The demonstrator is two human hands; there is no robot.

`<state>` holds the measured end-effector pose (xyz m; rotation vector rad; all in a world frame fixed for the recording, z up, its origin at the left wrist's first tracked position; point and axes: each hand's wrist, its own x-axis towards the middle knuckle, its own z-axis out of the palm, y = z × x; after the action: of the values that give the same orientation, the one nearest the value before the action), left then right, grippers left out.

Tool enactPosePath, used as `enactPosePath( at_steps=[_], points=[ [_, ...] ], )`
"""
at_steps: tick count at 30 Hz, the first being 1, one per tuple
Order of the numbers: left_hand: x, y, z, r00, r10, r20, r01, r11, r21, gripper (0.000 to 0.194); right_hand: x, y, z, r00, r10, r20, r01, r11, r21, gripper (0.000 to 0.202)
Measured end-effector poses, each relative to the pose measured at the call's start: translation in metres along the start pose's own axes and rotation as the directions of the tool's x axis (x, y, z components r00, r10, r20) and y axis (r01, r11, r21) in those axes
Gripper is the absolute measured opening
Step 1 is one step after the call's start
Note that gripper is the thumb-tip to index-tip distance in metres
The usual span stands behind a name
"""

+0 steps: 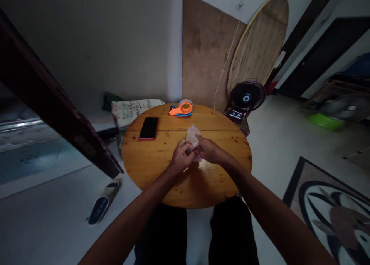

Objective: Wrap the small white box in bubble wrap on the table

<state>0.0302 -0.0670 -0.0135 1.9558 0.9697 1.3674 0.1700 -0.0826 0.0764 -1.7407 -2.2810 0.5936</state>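
Observation:
Over the middle of the round wooden table, both hands meet at a small whitish, pinkish piece of thin wrapping [192, 135], perhaps paper or plastic. My left hand [182, 156] has its fingers curled round the lower left side of it. From the right, my right hand [208, 149] grips the wrapping, with a finger lying along its upper face. Its lower end [197, 158] shows pinkish below the fingers. Whether anything is inside cannot be seen.
On the wooden table [162, 180] lie a phone [149, 128] with a red edge and an orange and blue tape dispenser [182, 108]. A black fan [246, 98] stands beyond the right edge. Boards [205, 49] lean on the wall; a printed sack [131, 110] is behind the table.

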Motion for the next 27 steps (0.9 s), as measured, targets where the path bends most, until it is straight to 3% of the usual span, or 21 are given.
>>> enactPosePath(
  at_steps=[7,11,14,16,20,23,27],
  points=[
    [0.0,-0.006,0.002,0.998,0.03,0.06,-0.035,0.997,0.073,0.009,0.018,0.003,-0.009,0.994,0.006,0.105,-0.003,1.0,-0.029,0.053],
    [-0.001,-0.003,0.002,0.998,0.011,0.056,-0.02,0.987,0.162,0.006,0.021,0.02,-0.019,0.996,0.004,0.093,-0.031,0.956,0.293,0.046],
    [-0.002,0.004,0.001,0.997,-0.023,0.069,0.005,0.967,0.255,0.004,0.017,0.042,-0.029,0.997,0.035,-0.063,-0.003,0.896,0.444,0.037],
    [0.0,0.011,0.0,0.994,-0.063,0.094,0.029,0.945,0.325,0.003,0.015,0.057,-0.031,0.991,0.009,-0.137,0.048,0.91,0.412,0.035],
    [0.014,0.02,-0.006,0.965,-0.124,0.232,0.023,0.918,0.396,0.005,0.019,0.08,-0.019,0.942,-0.234,-0.242,0.275,0.949,0.154,0.043],
    [0.027,0.021,-0.01,0.922,-0.152,0.355,0.026,0.941,0.338,0.006,0.033,0.089,-0.005,0.889,-0.378,-0.26,0.387,0.922,-0.018,0.043],
    [0.035,0.017,-0.012,0.877,-0.201,0.437,0.109,0.968,0.227,0.005,0.056,0.098,0.008,0.863,-0.419,-0.282,0.422,0.905,-0.054,0.027]
  ],
)
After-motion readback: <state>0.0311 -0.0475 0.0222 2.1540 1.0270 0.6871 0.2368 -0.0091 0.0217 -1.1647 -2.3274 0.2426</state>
